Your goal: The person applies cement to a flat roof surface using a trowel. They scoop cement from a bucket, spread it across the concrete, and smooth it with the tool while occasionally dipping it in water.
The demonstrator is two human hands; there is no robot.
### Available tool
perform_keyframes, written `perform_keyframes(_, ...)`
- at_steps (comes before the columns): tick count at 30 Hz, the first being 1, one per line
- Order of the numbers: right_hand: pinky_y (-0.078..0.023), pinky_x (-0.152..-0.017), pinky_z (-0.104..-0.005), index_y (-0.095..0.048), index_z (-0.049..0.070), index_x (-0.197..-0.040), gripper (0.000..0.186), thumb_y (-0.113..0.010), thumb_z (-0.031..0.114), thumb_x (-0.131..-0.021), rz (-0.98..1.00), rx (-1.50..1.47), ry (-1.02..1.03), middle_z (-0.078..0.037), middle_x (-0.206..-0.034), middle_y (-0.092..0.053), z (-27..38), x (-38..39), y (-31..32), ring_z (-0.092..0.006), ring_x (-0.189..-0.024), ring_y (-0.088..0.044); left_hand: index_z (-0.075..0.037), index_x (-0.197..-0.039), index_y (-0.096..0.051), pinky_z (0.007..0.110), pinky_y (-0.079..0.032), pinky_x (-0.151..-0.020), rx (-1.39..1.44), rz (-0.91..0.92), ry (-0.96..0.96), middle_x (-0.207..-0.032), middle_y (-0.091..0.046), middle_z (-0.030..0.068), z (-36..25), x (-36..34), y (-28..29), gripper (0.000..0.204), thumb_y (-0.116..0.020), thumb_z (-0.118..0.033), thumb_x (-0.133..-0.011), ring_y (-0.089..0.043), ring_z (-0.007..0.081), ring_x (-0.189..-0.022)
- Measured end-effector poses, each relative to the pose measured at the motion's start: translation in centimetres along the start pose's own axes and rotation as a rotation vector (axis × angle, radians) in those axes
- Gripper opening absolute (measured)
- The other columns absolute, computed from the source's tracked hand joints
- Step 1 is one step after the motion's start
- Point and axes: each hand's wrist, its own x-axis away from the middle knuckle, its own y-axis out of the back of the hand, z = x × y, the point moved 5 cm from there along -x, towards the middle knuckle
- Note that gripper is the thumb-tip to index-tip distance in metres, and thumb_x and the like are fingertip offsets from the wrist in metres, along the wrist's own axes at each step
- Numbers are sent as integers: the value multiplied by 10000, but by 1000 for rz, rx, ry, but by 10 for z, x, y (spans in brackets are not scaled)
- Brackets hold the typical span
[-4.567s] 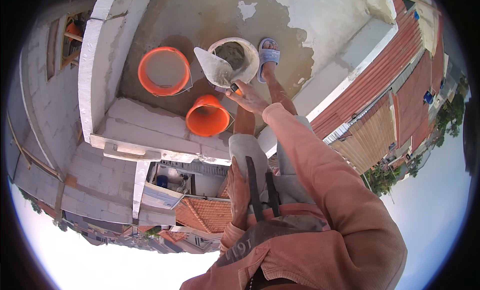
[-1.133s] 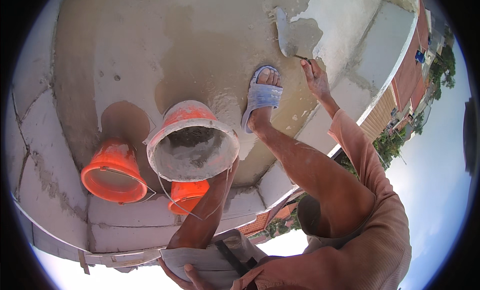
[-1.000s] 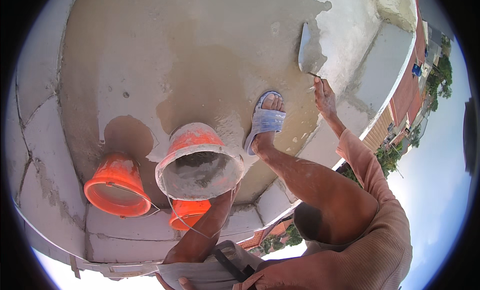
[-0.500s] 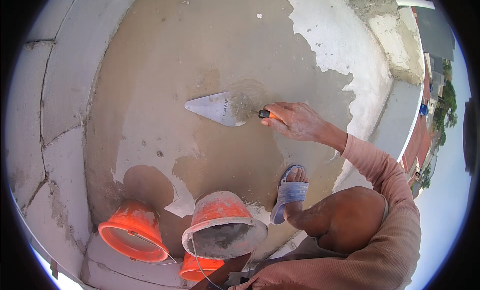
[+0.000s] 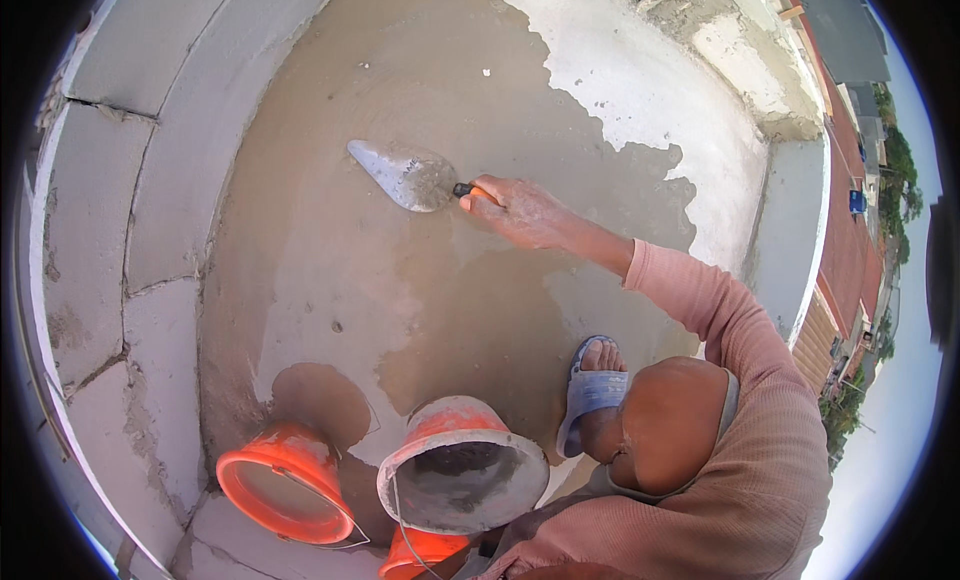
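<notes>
My right hand [image 5: 515,215] is closed round the orange-and-black handle of a pointed metal trowel [image 5: 400,170], whose blade carries grey mortar and lies low over the wet cement-coloured floor [image 5: 460,300], in the upper middle of the view. Below it stands a cement-crusted bucket [image 5: 440,420] with dark grey residue inside. An orange bucket [image 5: 270,450] holding murky liquid is to its left, and another orange bucket [image 5: 415,548] is partly hidden behind the crusted one. My left hand does not show.
Low block walls [image 5: 160,210] enclose the floor, with a pale dry patch [image 5: 600,60] at the upper right. My foot in a blue slide [image 5: 590,390] and my bent knee [image 5: 675,420] are beside the buckets. Rooftops [image 5: 850,250] and trees lie beyond the right wall.
The trowel has moved from over the crusted bucket to the right side of the floor, then leftward to the upper middle. My left hand, earlier by my leg, has left the view.
</notes>
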Motion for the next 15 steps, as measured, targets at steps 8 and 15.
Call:
perform_keyframes(8,-414,-541,-341,-537,48,-1010,496,-491,541,-991,-346,-273,-122,-33,-685,-457,-29,30,31,-139,-544,-453,-5,-1431,-449,445,-401,-1052,45,-16,-149,-1379,-513,209,1,-6,2,655,-526,-437,-946,-500,331,-1265)
perform_keyframes(15,-387,-429,-286,-539,53,-1020,564,-535,612,-948,-32,-677,-183,18,-650,-412,2,67,-37,-76,-463,-422,3,-1417,-473,441,-409,-1046,99,-130,-130,-1358,-539,212,12,-3,33,628,-507,-420,-954,-515,324,-1256)
